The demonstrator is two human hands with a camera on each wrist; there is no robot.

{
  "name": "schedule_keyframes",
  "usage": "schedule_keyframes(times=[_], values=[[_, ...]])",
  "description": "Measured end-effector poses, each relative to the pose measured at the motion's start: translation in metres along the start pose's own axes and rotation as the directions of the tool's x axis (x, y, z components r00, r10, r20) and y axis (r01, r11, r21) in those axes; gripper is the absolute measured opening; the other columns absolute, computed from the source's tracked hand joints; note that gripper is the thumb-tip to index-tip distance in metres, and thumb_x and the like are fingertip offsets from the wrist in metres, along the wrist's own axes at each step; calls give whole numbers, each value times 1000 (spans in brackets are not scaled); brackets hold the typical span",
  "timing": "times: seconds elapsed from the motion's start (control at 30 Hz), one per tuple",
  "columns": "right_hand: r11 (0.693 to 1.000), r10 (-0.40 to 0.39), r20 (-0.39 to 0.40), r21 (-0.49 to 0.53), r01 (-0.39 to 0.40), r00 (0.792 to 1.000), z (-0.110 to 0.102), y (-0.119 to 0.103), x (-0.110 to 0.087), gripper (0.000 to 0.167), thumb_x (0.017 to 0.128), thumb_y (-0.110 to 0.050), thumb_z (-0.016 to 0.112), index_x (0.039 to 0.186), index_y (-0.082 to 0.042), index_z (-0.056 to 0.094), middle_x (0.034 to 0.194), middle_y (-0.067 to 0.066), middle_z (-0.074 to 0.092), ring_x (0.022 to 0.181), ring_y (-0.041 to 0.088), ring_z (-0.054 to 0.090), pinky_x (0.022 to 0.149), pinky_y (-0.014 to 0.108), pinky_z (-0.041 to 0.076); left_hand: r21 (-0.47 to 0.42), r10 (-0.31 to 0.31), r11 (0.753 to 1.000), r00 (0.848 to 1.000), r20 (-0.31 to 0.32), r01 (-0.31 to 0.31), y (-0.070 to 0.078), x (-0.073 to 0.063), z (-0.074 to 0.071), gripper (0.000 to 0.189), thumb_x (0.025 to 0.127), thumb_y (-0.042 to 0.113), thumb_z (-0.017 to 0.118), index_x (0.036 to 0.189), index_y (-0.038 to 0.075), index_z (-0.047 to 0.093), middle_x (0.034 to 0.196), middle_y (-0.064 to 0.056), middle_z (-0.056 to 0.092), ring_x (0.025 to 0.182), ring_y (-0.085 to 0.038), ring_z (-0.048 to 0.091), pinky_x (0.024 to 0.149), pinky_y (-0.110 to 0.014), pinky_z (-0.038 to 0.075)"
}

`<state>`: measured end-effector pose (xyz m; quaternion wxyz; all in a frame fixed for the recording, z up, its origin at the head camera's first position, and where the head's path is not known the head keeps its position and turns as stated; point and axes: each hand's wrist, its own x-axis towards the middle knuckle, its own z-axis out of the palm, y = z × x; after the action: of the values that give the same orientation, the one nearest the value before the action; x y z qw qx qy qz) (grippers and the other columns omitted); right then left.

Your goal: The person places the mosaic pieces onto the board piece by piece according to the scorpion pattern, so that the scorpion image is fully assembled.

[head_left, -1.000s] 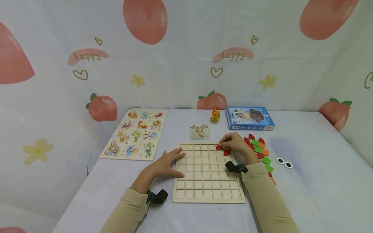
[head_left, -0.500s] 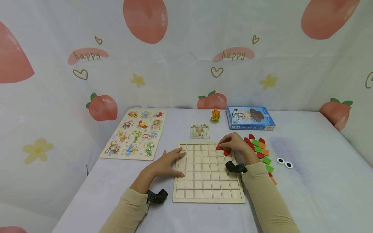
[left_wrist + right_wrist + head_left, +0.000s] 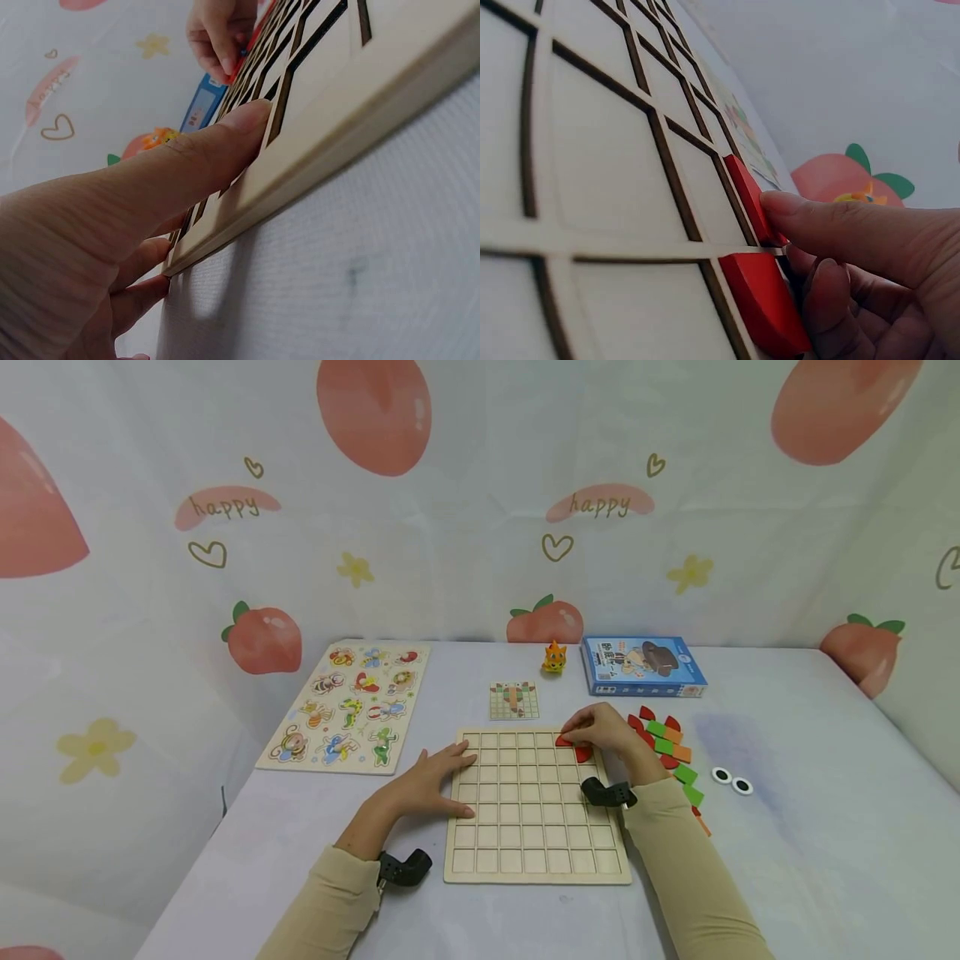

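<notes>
A pale wooden grid board (image 3: 517,814) lies flat on the table between the hands. At its far right corner my right hand (image 3: 603,733) pinches a red quarter-round tile (image 3: 747,199), thumb on its face, in the far row of the grid. A second red tile (image 3: 763,304) lies beside it, close under the curled fingers. My left hand (image 3: 423,785) rests on the board's left edge with thumb and fingers spread. In the left wrist view the left thumb (image 3: 187,161) lies over the rim and grid.
Several red, green and orange tiles (image 3: 663,745) and two round eye pieces (image 3: 722,774) lie right of the board. Behind it are a small pattern card (image 3: 514,700), an orange toy figure (image 3: 554,657) and a blue box (image 3: 645,666). A picture puzzle board (image 3: 347,710) lies left.
</notes>
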<state>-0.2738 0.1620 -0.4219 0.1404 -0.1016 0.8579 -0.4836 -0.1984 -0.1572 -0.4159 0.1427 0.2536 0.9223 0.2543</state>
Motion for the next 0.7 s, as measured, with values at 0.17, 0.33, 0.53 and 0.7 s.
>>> schedule_keyframes(times=[0.17, 0.33, 0.53, 0.7], values=[[999, -42, 21, 11, 42, 999, -1, 0, -1, 16, 84, -9, 68, 93, 4, 70, 76, 6, 68, 63, 8, 58, 60, 22, 51, 2, 1, 1000, 1000, 2, -1, 0, 1, 1, 84, 73, 41, 77, 142, 10, 41, 156, -9, 20, 144, -29, 17, 115, -59, 3], [1000, 9, 11, -10, -9, 1000, 2, -1, 2, 19, 84, -6, 66, 97, 8, 68, 76, 6, 68, 62, 8, 57, 60, 22, 50, -1, 7, 1000, 1000, 4, -7, -1, 0, 1, 84, 73, 41, 77, 141, 9, 41, 155, -10, 21, 144, -29, 17, 115, -59, 3], [998, 34, -3, -44, -34, 999, -6, -6, -3, 24, 85, -15, 68, 100, 2, 70, 84, 6, 66, 68, 12, 55, 62, 23, 48, -1, 39, 999, 999, -20, -39, -3, -1, 2, 85, 73, 45, 76, 140, 6, 42, 154, -14, 23, 143, -33, 19, 114, -61, 4], [998, 6, -24, -57, -7, 1000, -20, -6, -12, 28, 86, -18, 66, 106, 2, 68, 98, 13, 66, 71, 15, 58, 67, 28, 52, -15, 21, 1000, 1000, -8, -21, -3, 1, 1, 84, 73, 42, 76, 142, 9, 40, 155, -11, 21, 144, -30, 16, 115, -58, 1]])
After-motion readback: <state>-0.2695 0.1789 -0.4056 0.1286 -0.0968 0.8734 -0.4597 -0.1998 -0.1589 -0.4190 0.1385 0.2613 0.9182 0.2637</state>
